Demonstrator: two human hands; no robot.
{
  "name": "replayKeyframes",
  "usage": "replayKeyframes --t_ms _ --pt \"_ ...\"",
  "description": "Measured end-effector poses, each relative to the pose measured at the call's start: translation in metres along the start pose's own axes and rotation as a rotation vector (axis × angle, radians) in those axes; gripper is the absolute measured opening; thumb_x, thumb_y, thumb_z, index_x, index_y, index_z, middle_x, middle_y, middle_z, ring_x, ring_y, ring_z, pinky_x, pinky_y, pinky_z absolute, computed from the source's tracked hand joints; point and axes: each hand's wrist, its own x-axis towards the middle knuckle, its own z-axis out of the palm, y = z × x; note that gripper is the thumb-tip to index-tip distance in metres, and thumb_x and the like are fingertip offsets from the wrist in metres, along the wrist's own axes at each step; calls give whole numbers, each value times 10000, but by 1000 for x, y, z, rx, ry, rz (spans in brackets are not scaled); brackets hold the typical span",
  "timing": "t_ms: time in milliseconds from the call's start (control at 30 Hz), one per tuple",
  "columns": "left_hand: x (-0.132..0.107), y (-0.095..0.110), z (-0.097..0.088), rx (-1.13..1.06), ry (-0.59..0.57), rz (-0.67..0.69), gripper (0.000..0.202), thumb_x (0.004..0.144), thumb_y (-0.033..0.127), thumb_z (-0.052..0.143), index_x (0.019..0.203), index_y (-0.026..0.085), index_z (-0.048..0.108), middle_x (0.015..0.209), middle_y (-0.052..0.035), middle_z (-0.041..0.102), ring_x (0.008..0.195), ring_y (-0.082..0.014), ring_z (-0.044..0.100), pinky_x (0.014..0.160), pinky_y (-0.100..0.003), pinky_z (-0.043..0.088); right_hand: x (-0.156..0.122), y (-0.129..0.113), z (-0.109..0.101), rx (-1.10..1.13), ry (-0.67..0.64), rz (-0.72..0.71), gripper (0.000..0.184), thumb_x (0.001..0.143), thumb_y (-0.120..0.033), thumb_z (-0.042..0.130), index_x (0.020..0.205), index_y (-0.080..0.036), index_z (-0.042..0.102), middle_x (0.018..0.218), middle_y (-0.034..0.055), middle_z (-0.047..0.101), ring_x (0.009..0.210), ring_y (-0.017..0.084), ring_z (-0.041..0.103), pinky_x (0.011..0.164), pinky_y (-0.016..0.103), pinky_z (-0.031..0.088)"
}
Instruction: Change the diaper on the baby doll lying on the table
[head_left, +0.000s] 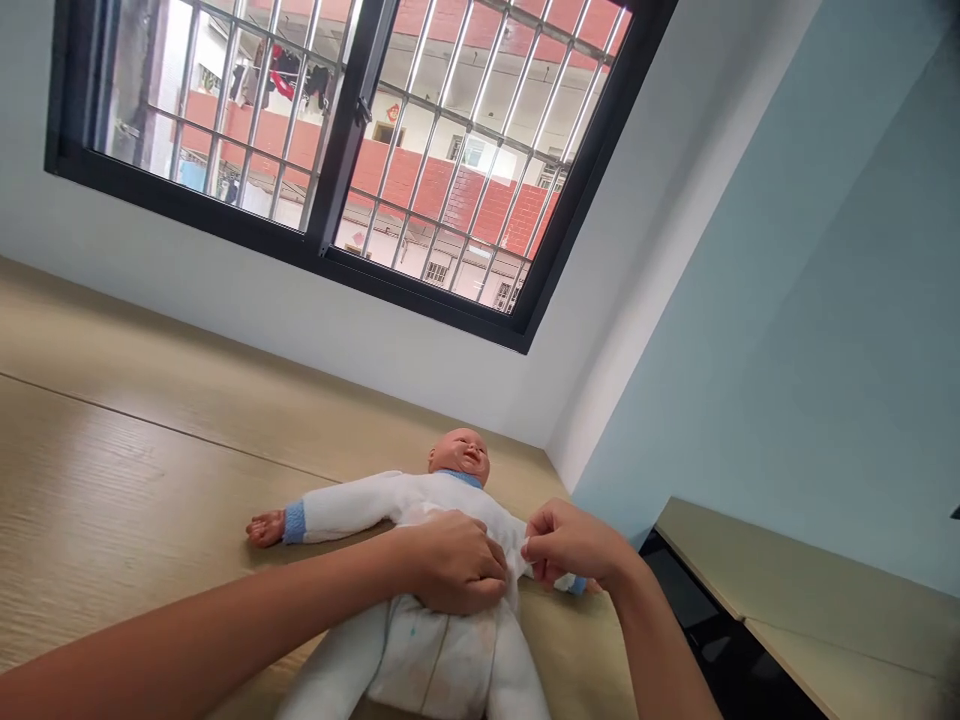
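A baby doll (460, 453) lies on its back on the wooden table, dressed in a white suit (345, 508) with blue collar and cuffs. Across its belly rests my left hand (459, 565), closed, its fingers curled into the suit's front and the fingertips hidden. My right hand (566, 545) is closed in a pinch beside the doll's chest, over the arm on the right, with a bit of the white cloth at its fingertips. The doll's other arm stretches out to the left, its small hand (265, 529) bare. Both legs of the suit run down toward me.
The pale wooden table (150, 490) has a seam running across it and meets the white wall (247, 290) at the back. Above is a dark-framed window (324, 150) with metal bars. To the right stands a lower wooden surface (810, 570) with a black front, by a blue wall.
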Motion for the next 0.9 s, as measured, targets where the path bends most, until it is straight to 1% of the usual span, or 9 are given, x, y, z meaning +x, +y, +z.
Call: replayKeyframes --t_ms 133,200,300,433,533,667,767,833,900 --pt "4 -8 8 482 -12 175 327 899 330 396 706 171 607 911 -59 707 707 -118 531 825 -313 402 -4 3 -5 62 -1 15 53 618 -175 542 621 -126 561 562 33 631 492 105 597 487 169 465" --pt "7 -10 11 569 12 173 303 889 331 413 718 163 598 851 -57 691 685 -113 517 753 -307 386 -5 4 -7 66 1 9 71 618 -197 565 620 -126 564 561 32 629 483 107 592 482 175 461" --pt "9 -10 14 609 5 98 266 863 327 422 750 165 600 870 -41 693 727 -133 562 696 -295 369 -5 4 -7 68 -29 -13 116 627 -232 602 611 -124 566 562 31 624 484 111 593 496 187 469" --pt "9 -8 16 589 41 -64 274 855 348 403 978 185 585 911 -52 688 750 -162 622 631 -265 356 -2 -3 -1 99 -95 -70 146 646 -258 613 667 -115 593 591 40 646 513 110 611 514 174 455" --pt "10 -8 15 509 73 -215 408 791 408 472 1133 188 506 931 -64 679 784 -206 650 602 -261 372 4 -11 10 159 -113 -91 141 608 -247 604 648 -112 593 584 38 636 519 111 607 525 181 465" --pt "12 -8 16 322 124 -205 501 714 408 522 1186 246 490 1164 -54 632 971 -226 648 710 -277 457 11 -18 25 238 -81 -87 185 575 -271 615 642 -99 628 598 57 647 507 111 584 519 198 476" --pt "12 -7 16 164 210 -276 797 643 398 599 1384 236 353 1254 -76 591 1022 -204 626 796 -273 493 16 -19 35 277 -73 -64 158 557 -232 588 615 -94 639 588 60 646 503 108 578 511 190 467" --pt "11 -7 17 81 273 -305 948 593 373 645 1447 207 270 1286 -93 565 1052 -192 605 855 -271 505 22 -17 41 294 -97 -82 138 537 -179 546 595 -93 638 564 43 622 489 101 563 492 180 450" --pt "10 -7 19 39 323 -298 878 569 338 655 1383 206 355 1267 -85 555 1035 -173 589 858 -263 507 29 -15 47 306 -103 -110 144 516 -142 509 582 -91 627 537 31 592 456 92 534 451 169 410"
